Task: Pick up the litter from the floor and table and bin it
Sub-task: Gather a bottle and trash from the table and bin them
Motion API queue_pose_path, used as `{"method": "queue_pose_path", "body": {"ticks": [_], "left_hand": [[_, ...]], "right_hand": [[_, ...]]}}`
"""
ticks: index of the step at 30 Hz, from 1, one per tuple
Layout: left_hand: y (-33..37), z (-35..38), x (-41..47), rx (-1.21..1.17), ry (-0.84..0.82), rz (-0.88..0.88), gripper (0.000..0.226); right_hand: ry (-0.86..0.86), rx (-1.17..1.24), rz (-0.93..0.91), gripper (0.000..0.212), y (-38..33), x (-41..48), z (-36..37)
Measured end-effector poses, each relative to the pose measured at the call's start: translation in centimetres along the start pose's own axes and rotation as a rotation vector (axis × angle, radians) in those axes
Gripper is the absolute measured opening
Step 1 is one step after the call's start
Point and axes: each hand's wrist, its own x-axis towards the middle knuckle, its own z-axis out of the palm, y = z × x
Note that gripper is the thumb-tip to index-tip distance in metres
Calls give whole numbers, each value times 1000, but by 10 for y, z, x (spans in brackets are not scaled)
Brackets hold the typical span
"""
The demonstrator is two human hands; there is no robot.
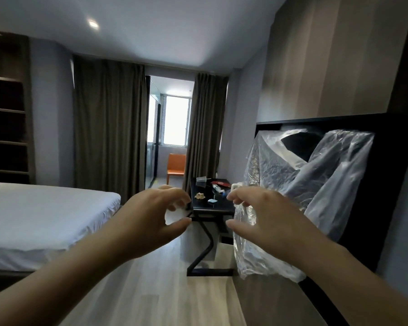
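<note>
My left hand is raised in front of me, its curled fingers and thumb around a small white crumpled piece. My right hand is level with it and grips the top of a clear plastic bag that hangs below it. Beyond both hands stands a small black table with litter on it: a clear plastic cup, a red packet, a crumpled brown paper, a small blue piece and a small bottle.
A bed with white sheets fills the left side. A black unit draped in clear plastic stands on the right. Wooden floor runs between them toward brown curtains and an orange chair.
</note>
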Motion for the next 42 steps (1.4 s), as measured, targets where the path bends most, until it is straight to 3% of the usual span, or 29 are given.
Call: {"method": "queue_pose_path", "body": {"ticks": [10, 19, 30, 42], "left_hand": [[-71, 65, 110, 41, -4, -3, 39], [-151, 142, 203, 23, -30, -84, 34], [-314, 215, 295, -9, -57, -86, 33], [-497, 292, 407, -112, -137, -111, 31]], "right_hand": [[9, 31, -32, 42, 85, 107, 69], [-106, 24, -25, 44, 173, 206, 146], [-170, 12, 26, 41, 222, 332, 271], [-257, 1, 201, 42, 277, 478, 406]]}}
